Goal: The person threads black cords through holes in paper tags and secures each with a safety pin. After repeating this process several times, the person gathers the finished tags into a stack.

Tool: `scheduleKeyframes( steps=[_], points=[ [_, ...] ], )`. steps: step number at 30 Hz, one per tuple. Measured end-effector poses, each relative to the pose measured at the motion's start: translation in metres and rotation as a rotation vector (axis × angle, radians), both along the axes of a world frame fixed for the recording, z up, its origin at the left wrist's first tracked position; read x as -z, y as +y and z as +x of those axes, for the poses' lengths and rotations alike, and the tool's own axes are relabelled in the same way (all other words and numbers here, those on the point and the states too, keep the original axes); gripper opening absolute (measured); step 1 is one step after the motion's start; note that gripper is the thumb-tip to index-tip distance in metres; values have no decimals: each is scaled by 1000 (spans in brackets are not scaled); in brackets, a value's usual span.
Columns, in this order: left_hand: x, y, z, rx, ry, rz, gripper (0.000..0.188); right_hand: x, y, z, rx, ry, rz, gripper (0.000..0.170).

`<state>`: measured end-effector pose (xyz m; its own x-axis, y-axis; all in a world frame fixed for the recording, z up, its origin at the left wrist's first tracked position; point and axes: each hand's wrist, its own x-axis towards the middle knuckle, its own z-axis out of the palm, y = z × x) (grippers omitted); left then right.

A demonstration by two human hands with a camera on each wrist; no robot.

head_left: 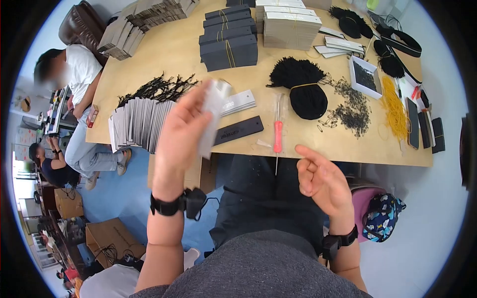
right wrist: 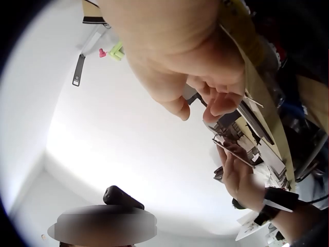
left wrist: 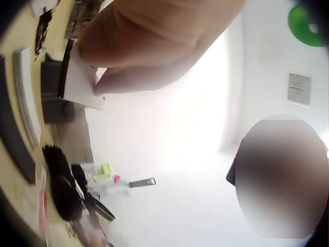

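The left hand pinches a pale card between thumb and fingers, above the table's front edge; in the left wrist view that card shows a dark edge. The right hand is raised off the table with nothing in it, its index finger extended and the others loosely bent. Between the hands lies a red-handled tool. A dark tag and white tags lie beside the left hand, and a fanned row of tags with black cords is to its left.
Bundled dark cards and white stacks stand at the back of the table. Black tassels, scattered pins, a white box and yellow cords lie to the right. A seated person is at the left.
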<state>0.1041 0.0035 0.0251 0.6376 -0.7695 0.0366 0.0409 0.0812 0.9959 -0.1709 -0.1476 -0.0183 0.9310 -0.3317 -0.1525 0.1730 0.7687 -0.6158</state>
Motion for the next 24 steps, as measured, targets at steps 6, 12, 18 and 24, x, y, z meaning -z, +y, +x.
scheduleKeyframes(
  steps=[6, 12, 18, 24],
  points=[
    [-12, 21, 47, -324, -369, 232, 61, 1, 8, -7, -38, 96, -138, 45],
    [51, 48, 45, -384, -1004, 698, 64, -7, -3, 11, 238, 383, -783, 19],
    [45, 35, 19, -596, -1273, 717, 62, -5, -34, 47, 656, 551, -1697, 14],
    [21, 14, -54, -320, -1054, 374, 48, 8, -46, 65, 784, 535, -1840, 13]
  ],
)
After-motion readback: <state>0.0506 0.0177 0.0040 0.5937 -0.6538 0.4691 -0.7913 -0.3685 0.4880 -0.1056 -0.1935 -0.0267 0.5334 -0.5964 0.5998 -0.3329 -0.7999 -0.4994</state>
